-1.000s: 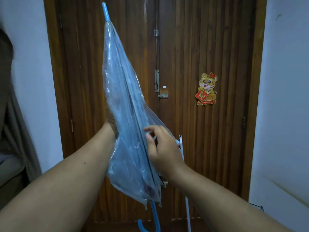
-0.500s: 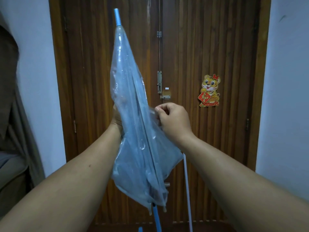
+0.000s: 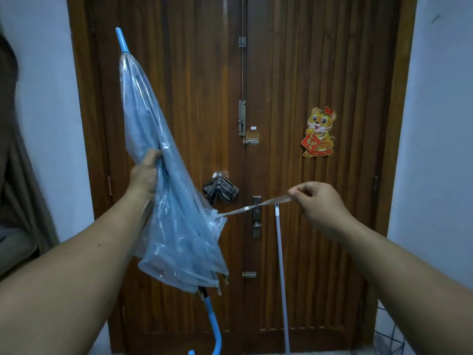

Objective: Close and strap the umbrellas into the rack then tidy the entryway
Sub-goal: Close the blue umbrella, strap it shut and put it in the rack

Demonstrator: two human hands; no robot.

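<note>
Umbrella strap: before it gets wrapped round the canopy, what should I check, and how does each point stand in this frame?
1. Left hand grips the umbrella: ok.
2. Right hand pinches the strap end: ok.
3. Strap pulled out straight, untwisted: ok.
4. Canopy gathered tight: not ok, lower folds hang loose.
5. Snap on strap visible: ok; its mate: cannot tell.
6. Rack in view: cannot tell.

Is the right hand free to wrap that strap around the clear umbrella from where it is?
Probably yes. The right hand pinches the strap pulled out to the side, nothing stands between it and the umbrella, and the left hand grips the canopy higher up.
</note>
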